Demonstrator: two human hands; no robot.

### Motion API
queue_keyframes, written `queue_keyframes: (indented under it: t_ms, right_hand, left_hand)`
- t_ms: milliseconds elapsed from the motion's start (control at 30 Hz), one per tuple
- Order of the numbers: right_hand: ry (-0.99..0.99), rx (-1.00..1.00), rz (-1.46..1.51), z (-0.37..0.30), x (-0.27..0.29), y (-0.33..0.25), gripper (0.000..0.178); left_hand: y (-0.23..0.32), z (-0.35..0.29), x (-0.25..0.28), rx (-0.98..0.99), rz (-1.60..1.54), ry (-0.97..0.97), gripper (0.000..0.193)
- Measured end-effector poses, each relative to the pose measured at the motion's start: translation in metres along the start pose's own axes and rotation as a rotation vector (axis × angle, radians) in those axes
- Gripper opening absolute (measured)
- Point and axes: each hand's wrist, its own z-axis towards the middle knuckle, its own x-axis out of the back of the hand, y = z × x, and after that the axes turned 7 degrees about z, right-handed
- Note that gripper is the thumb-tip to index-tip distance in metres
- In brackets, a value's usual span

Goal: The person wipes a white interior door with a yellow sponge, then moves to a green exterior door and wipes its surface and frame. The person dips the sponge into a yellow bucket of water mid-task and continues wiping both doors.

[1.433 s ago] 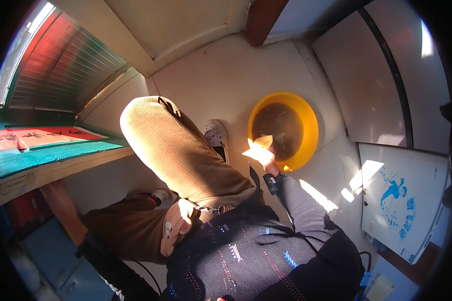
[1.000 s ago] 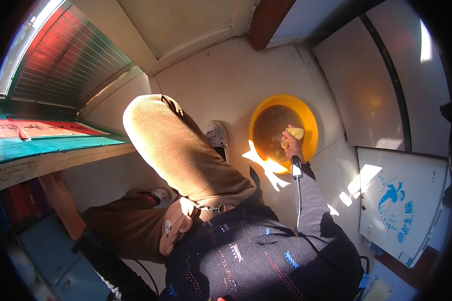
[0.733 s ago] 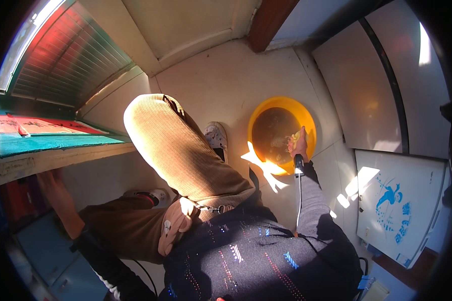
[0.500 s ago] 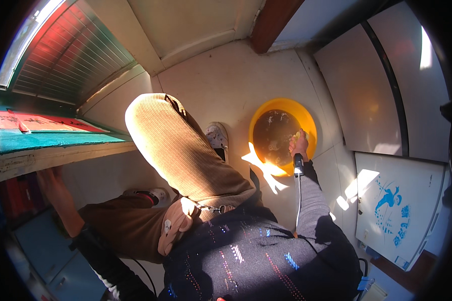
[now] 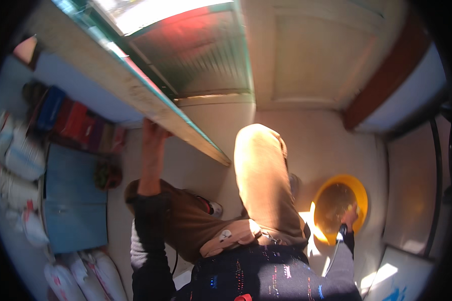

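My left hand (image 5: 152,150) reaches up to the pale wooden edge of a teal door (image 5: 183,128). It appears to grip the door, though the edge partly hides its fingertips. Low on the right stands a round yellow basin (image 5: 360,188) of murky water (image 5: 331,205). Inside it, against the right wall, is my right hand (image 5: 350,215), its fingers closed around a small yellowish thing, blurred here. A cable runs along my right sleeve from a dark band at the wrist.
My bent knee (image 5: 258,155) rises between the door and the basin. At left are a blue cabinet (image 5: 75,200), red boxes (image 5: 80,125), a potted plant (image 5: 108,174) and white sacks (image 5: 103,276). Grey cabinet doors (image 5: 412,185) and a white cabinet (image 5: 397,276) stand at right.
The view has swung left, shifting the basin lower right and bringing the sacks and blue cabinet into sight. My left hand stays at the door; my right stays in the basin.
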Motion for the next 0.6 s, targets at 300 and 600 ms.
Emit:
queue_keyframes:
  t_ms: [300,600]
  right_hand:
    - [-0.061,0.093,-0.018,0.000,-0.026,0.005,0.069]
    - [-0.222,0.195,-0.073,0.040,-0.057,-0.007,0.058]
  left_hand:
    - [-0.015,0.026,-0.007,0.065,-0.056,-0.046,0.049]
    - [-0.011,0.021,0.000,0.001,-0.032,-0.100,0.061]
